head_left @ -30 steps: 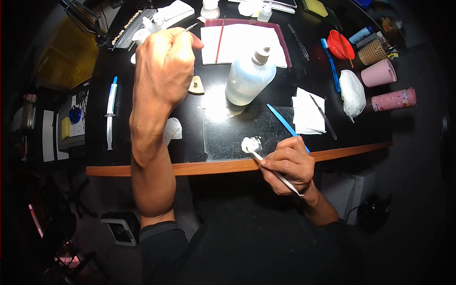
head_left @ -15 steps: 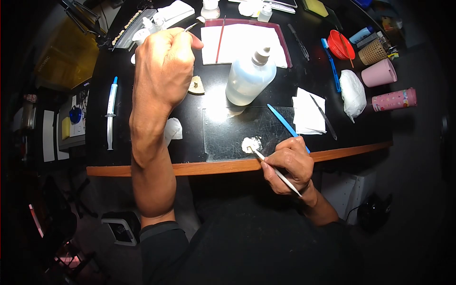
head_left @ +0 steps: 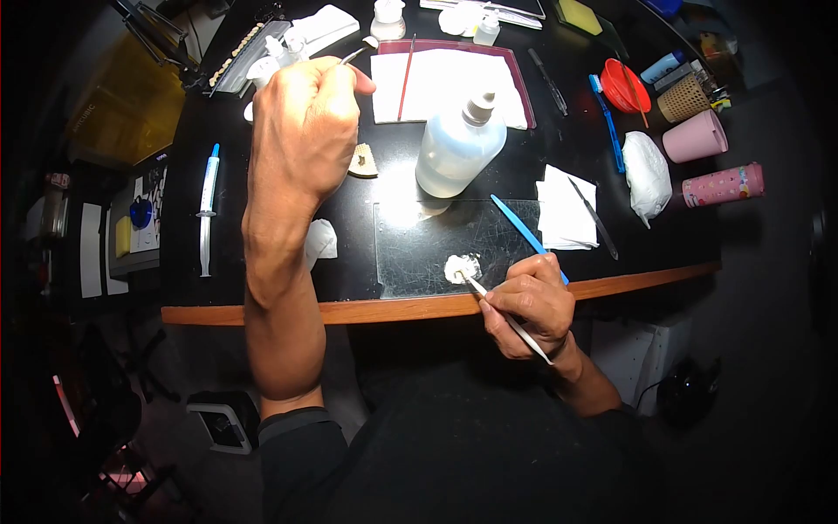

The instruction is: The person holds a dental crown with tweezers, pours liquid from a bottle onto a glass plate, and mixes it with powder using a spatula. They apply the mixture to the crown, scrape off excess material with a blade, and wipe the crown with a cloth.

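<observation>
My right hand (head_left: 532, 307) is closed around a slim white spatula (head_left: 526, 336). Its tip rests in a small mound of white paste (head_left: 456, 268) on a scratched glass slab (head_left: 406, 253) near the desk's front edge. Raised at the left, my left hand (head_left: 305, 131) is closed, seen from its back. A thin metal tool (head_left: 352, 56) sticks out past its fingers, with a small white piece (head_left: 370, 41) at the end; the rest of the tool is hidden. A clear squeeze bottle (head_left: 458, 148) stands behind the slab. A blue spatula (head_left: 524, 229) lies across the slab's right side.
Folded white tissues (head_left: 567, 210) with a dark metal instrument lie at the right. Beyond are a blue toothbrush (head_left: 608, 122), a red bowl (head_left: 621, 85) and pink cups (head_left: 696, 140). A syringe (head_left: 209, 205) lies left. A red-handled brush (head_left: 406, 79) crosses a white towel (head_left: 449, 79).
</observation>
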### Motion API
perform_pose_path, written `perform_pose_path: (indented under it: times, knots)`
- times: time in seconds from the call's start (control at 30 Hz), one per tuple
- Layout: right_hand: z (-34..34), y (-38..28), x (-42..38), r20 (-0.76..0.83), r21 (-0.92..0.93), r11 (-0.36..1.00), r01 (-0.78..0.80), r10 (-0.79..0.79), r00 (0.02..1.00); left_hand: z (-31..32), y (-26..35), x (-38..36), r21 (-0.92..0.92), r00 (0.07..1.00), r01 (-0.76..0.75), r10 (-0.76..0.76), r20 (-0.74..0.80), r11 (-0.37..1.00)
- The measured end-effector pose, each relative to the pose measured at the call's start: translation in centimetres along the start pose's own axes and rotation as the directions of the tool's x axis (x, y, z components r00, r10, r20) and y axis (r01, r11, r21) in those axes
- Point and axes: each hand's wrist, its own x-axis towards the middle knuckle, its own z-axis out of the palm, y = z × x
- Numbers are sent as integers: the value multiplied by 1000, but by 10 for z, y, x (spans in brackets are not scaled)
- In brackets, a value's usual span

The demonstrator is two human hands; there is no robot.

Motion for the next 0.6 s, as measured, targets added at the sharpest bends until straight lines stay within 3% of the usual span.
perform_pose_path:
  times: [0.07,0.37,0.47,0.6]
  knots:
    - [0,0,0,2,-4,1000,1,-1,1000,0,-3,0,13,999,-54,54,-3,998]
    - [0,-1,1,3,-19,1000,9,-9,1000,2,0,-1,-33,1000,1,-2,-30,999]
    - [0,0,1,-3,-22,1000,14,-14,1000,0,12,-2,-72,989,144,-146,-19,987]
    - [0,-2,1,-4,-36,999,23,-24,1000,-2,17,-1,-76,987,157,-158,-10,985]
